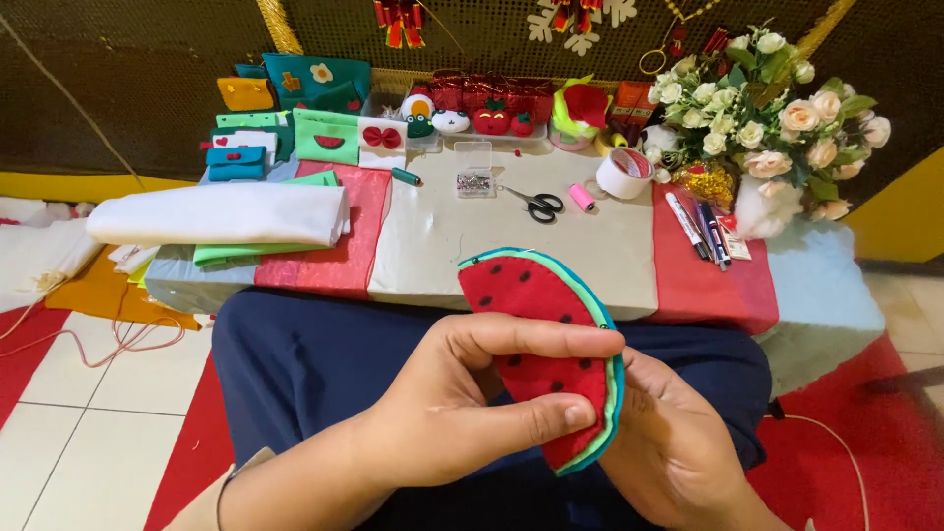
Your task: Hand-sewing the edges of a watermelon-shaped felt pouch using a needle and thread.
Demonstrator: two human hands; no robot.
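1. Red felt shaped like a watermelon slice (536,339) sits in the lower middle of the frame, held up over the person's dark blue lap (305,364). It has black seed dots and a green and blue edge.
2. The left hand (472,403) comes in from the lower left. Its thumb and pointer finger curl around the slice and pinch it from the front, so this hand is partly closed on the felt.
3. The right hand (678,447) is at the lower right, behind the slice. Its palm is cupped and touches the round back edge. Its fingers are hidden behind the felt, so how tightly they hold cannot be seen.
4. The table (442,246) lies across the middle of the frame, covered in grey and red cloth.
5. Scissors (536,204) with black handles lie near the middle of the table, just beside a pink thread spool (581,197).
6. A clear box of pins (474,170) is left of the scissors.
7. A folded white cloth (221,214) rests on the left part of the table.
8. Pale flowers (762,108) stand in the upper right.
9. Pens (698,226) lie below the flowers.
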